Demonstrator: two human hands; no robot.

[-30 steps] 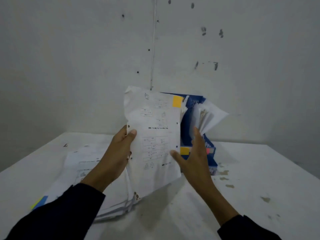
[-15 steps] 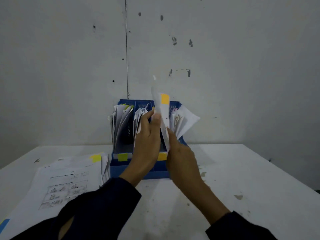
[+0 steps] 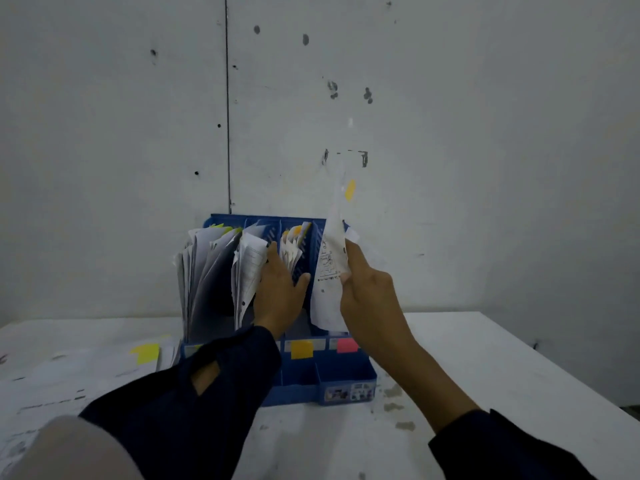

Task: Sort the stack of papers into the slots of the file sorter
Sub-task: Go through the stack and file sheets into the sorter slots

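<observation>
A blue file sorter stands on the white table against the wall, its slots holding upright sheets. Coloured labels mark its front: an orange one and a pink one. My right hand grips a printed sheet with an orange tag at its top, held upright above the slots at the sorter's right side. My left hand has straight fingers pressed against the papers of a middle slot, holding them to the left. The stack of papers lies flat at the left, topped by a yellow tag.
The table has stains near the sorter's right front corner. Its right edge runs diagonally at the far right. A grey marked wall stands directly behind the sorter.
The sheet has passed from both hands to my right hand alone and shifted right over the sorter. My left hand let go and moved onto the papers in a middle slot.
</observation>
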